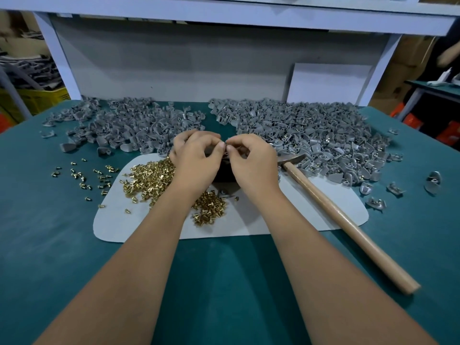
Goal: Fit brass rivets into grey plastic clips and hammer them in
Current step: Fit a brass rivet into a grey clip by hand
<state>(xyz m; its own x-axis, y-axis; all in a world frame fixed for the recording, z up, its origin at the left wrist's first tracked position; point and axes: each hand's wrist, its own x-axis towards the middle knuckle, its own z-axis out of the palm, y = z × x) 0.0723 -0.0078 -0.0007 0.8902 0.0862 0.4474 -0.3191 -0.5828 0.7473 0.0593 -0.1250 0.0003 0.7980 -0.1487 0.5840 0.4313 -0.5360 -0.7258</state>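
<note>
Over the middle of the white mat, your left hand and right hand met fingertip to fingertip, curled together on a small piece too hidden to name. A dark block sat just under them. The brass rivets lay heaped at eight o'clock from your hands, partly under your left wrist. Bare grey clips were piled at eleven o'clock, clips with rivets at two o'clock. The hammer lay untouched at four o'clock, its head just beside your right hand.
</note>
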